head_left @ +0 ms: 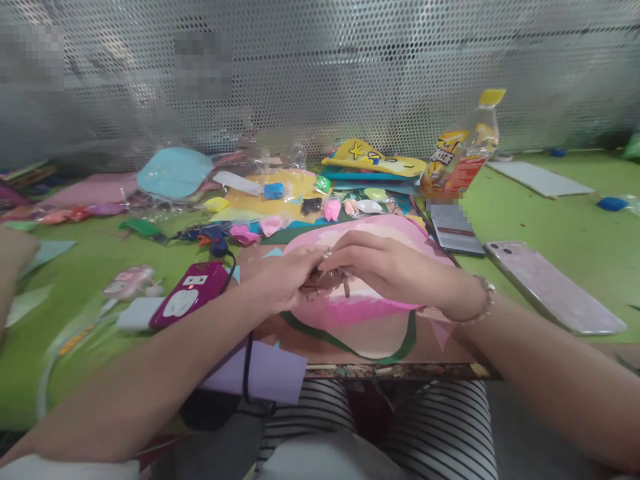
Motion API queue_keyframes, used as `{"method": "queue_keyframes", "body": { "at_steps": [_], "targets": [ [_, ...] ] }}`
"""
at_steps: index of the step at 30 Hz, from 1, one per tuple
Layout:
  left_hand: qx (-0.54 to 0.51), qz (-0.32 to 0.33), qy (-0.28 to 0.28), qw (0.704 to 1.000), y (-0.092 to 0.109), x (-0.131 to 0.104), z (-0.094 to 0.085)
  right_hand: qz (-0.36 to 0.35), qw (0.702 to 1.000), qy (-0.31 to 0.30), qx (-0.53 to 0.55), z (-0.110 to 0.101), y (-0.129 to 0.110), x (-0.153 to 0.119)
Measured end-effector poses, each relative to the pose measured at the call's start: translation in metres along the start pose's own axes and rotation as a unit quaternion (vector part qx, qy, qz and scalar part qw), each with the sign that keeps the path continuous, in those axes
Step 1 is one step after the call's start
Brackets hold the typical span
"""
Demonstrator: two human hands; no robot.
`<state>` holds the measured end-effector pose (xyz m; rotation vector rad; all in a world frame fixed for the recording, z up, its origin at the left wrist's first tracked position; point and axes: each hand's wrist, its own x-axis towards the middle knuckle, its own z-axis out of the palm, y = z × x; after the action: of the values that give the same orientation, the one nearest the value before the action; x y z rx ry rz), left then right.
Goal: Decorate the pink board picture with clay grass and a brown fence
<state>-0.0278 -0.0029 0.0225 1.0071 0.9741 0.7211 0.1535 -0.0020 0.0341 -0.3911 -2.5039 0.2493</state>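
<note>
My left hand (287, 277) and my right hand (383, 267) meet at the fingertips above a rounded pink-and-white paper cutout (360, 310). The fingers of both are bent inward and pressed together. Between them is a brownish patch, too blurred and covered to tell whether it is a small thing or only fingers. Under the cutout, a dark green paper edge (407, 343) shows along the front, on a brown board (325, 350). A beaded bracelet (487, 300) circles my right wrist.
Behind lie small bagged clay lumps (331, 209), a blue glue gun (216, 239) and yellow cutouts (373, 160). A bottle (463, 157) stands back right, near a pink phone (555, 287). Left are a magenta power bank (193, 293), cables and another person's hand (15, 260).
</note>
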Motion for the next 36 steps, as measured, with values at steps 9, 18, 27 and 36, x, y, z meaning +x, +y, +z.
{"method": "queue_keyframes", "body": {
  "at_steps": [9, 18, 27, 36],
  "targets": [
    [-0.061, 0.021, 0.024, 0.998, 0.007, 0.005, -0.009, 0.197, 0.944, 0.160, 0.209, -0.005, 0.000, 0.005],
    [-0.046, 0.062, -0.026, 0.997, 0.008, 0.003, -0.003, 0.275, 0.875, 0.228, 0.326, 0.004, 0.001, 0.005],
    [0.030, 0.041, -0.013, 0.999, -0.001, 0.002, -0.004, 0.244, 0.907, 0.305, 0.156, 0.010, -0.011, 0.008],
    [0.011, 0.054, -0.002, 0.998, 0.001, 0.000, -0.002, 0.125, 0.961, 0.236, 0.075, 0.011, -0.005, 0.004]
  ]
}}
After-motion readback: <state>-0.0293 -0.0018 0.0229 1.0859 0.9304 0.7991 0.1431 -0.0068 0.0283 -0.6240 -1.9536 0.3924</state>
